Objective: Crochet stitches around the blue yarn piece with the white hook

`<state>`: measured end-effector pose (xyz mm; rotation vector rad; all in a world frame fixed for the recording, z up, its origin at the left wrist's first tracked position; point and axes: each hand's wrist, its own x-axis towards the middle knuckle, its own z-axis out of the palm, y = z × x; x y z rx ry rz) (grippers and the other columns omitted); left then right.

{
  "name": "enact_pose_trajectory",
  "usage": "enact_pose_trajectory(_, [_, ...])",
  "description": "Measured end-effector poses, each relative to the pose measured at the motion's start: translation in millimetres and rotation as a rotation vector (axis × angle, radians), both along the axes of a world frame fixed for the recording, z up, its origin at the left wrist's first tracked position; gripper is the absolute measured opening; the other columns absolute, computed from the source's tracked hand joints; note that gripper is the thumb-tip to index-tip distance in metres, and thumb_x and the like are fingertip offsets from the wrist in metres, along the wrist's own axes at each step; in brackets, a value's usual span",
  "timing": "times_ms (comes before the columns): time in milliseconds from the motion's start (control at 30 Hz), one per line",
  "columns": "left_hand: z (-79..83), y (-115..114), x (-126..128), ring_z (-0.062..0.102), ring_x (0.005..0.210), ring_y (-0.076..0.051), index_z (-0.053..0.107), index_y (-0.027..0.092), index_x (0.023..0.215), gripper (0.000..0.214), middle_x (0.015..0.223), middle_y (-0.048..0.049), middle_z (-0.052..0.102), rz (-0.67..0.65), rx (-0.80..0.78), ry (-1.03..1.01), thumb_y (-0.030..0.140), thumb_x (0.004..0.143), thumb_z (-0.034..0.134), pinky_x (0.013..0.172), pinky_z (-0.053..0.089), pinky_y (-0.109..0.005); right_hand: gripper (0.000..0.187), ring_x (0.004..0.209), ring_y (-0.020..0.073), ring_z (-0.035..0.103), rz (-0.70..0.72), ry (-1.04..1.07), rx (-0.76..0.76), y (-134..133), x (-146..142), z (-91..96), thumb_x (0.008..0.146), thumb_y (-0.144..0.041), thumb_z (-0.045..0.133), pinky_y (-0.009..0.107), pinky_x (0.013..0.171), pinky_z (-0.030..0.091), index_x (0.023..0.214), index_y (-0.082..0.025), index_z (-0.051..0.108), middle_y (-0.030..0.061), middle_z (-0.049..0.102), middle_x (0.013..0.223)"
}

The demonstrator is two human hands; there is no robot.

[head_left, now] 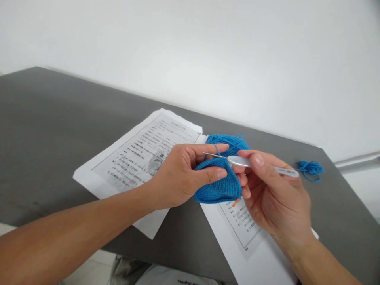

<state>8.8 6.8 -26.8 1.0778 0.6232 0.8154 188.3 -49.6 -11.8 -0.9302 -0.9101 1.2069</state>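
My left hand (pixel 181 174) pinches a blue crochet piece (pixel 218 188) between thumb and fingers, its index finger stretched along the top edge with a strand of blue yarn by it. In my right hand (pixel 276 194) is a crochet hook (pixel 240 161) with a pale grey handle, held between thumb and index finger. The hook's thin metal shaft points left and lies at the upper edge of the crochet piece. A small orange marker (pixel 236 203) hangs at the piece's lower right. Just behind the hands rests a ball of blue yarn (pixel 227 140), partly hidden.
Two printed sheets lie on the dark grey table (pixel 74 114): a left sheet (pixel 118 174) and a right sheet (pixel 225 245) under my right hand. A small loose tangle of blue yarn (pixel 310 168) sits near the table's right edge. A white wall (pixel 190 59) rises behind.
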Motion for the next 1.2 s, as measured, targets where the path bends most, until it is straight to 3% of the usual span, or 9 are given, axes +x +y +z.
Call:
enact_pose_trajectory(100, [-0.6,-0.5,-0.6,0.074,0.078,-0.015,0.079,0.021,0.138,0.069,0.087,0.0002,0.085,-0.002,-0.022,0.01,0.015,0.072,0.097,0.08,0.059,-0.026,0.016,0.043,0.0093,0.067,-0.019,0.012,-0.003,0.9,-1.2,-0.1,0.083,-0.036,0.095,0.013,0.04,0.057,0.09,-0.023,0.089,-0.0002,0.081,0.067])
enact_pose_trajectory(333, [1.3,-1.0,-2.2,0.072,0.076,-0.016,0.075,0.022,0.144,0.069,0.089,-0.0007,0.086,-0.001,0.041,0.023,0.02,0.077,0.094,0.075,0.059,-0.027,0.019,0.043,0.0102,0.066,-0.009,-0.017,0.005,0.5,-0.1,-0.1,0.081,-0.04,0.096,0.015,0.038,0.058,0.09,-0.024,0.089,0.0004,0.081,0.069])
enact_pose_trajectory(433, [2.8,-0.6,-2.9,0.073,0.078,-0.017,0.082,0.02,0.134,0.06,0.087,-0.0013,0.084,-0.012,0.072,0.063,0.02,0.076,0.095,0.077,0.059,-0.029,0.018,0.044,0.0096,0.066,0.007,0.002,0.014,-1.1,0.2,0.0,0.083,-0.039,0.094,0.015,0.04,0.058,0.092,-0.024,0.089,0.0002,0.081,0.069])
enact_pose_trajectory(600, [4.3,1.0,-1.8,0.076,0.089,-0.023,0.09,0.014,0.1,0.025,0.112,-0.0108,0.085,-0.074,0.084,0.009,0.024,0.078,0.093,0.086,0.061,-0.034,0.015,0.045,0.0095,0.067,0.004,0.002,0.037,-3.5,0.0,-0.5,0.086,-0.037,0.093,0.015,0.042,0.059,0.093,-0.024,0.089,-0.0004,0.08,0.069])
enact_pose_trajectory(733, [4.6,1.2,-1.0,0.075,0.082,-0.023,0.089,0.013,0.098,0.024,0.098,-0.0095,0.084,-0.113,0.021,-0.005,0.026,0.078,0.093,0.086,0.062,-0.039,0.015,0.045,0.0103,0.066,-0.011,-0.028,0.038,-4.4,1.3,-0.9,0.086,-0.038,0.092,0.018,0.043,0.06,0.095,-0.026,0.089,-0.0003,0.081,0.071])
enact_pose_trajectory(867, [4.5,0.3,-0.4,0.073,0.081,-0.023,0.088,0.014,0.093,0.021,0.085,-0.0058,0.081,-0.117,-0.006,-0.011,0.026,0.077,0.094,0.083,0.061,-0.037,0.016,0.045,0.0101,0.066,-0.018,-0.046,0.049,-5.2,2.4,-1.0,0.086,-0.04,0.092,0.019,0.043,0.06,0.096,-0.027,0.089,-0.0003,0.082,0.074])
enact_pose_trajectory(1200, [3.7,-0.9,2.1,0.074,0.085,-0.025,0.088,0.014,0.095,0.027,0.091,-0.0071,0.081,-0.134,-0.108,-0.04,0.025,0.072,0.096,0.087,0.062,-0.041,0.015,0.046,0.0089,0.065,-0.009,-0.034,0.074,-5.7,3.1,-1.8,0.088,-0.038,0.091,0.018,0.046,0.06,0.098,-0.027,0.089,-0.0014,0.08,0.071])
